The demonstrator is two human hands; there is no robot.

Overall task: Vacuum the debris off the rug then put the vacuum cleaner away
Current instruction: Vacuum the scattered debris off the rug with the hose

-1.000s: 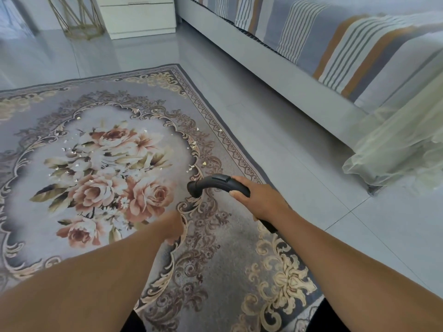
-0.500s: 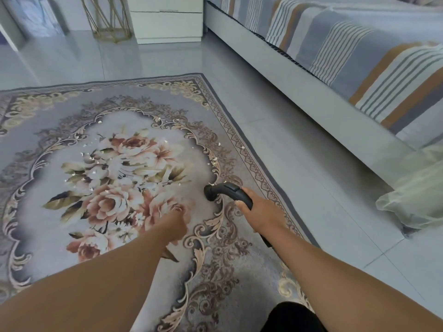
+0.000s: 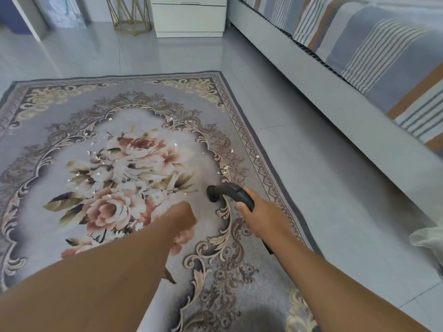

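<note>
Both bare forearms reach in from the near edge, over the grey floral-patterned rug (image 3: 134,236). Left hand (image 3: 181,215) hangs above the rug's rose medallion, seen from behind the wrist; fingers look curled under, but can't tell if it grips anything. Right hand (image 3: 260,215) is wrapped around the black curved plastic vacuum handle (image 3: 231,194), fingers closed round the grip, thumb side on top. Handle's far end curves down to a round collar right at the scrolled inner border of the rug, right of the medallion; anything below the collar is hidden. A bit of black hose or tube shows under the right wrist. Rest of the vacuum cleaner is out of view. Small pale shiny debris flakes (image 3: 98,161) are scattered over the medallion, mostly left of centre and toward the far side, with a few more (image 3: 225,167) near the right border just beyond the handle. Rug lies on a glossy light grey tiled floor (image 3: 323,188). Right side: a pale grey bed frame (image 3: 335,97) with a blue, white and tan striped bedcover (image 3: 374,46). Sheer pale fabric (image 3: 429,238) at the right edge, near. Far: white drawer unit (image 3: 189,17) and, left of it, a gold wire stand (image 3: 130,20).
</note>
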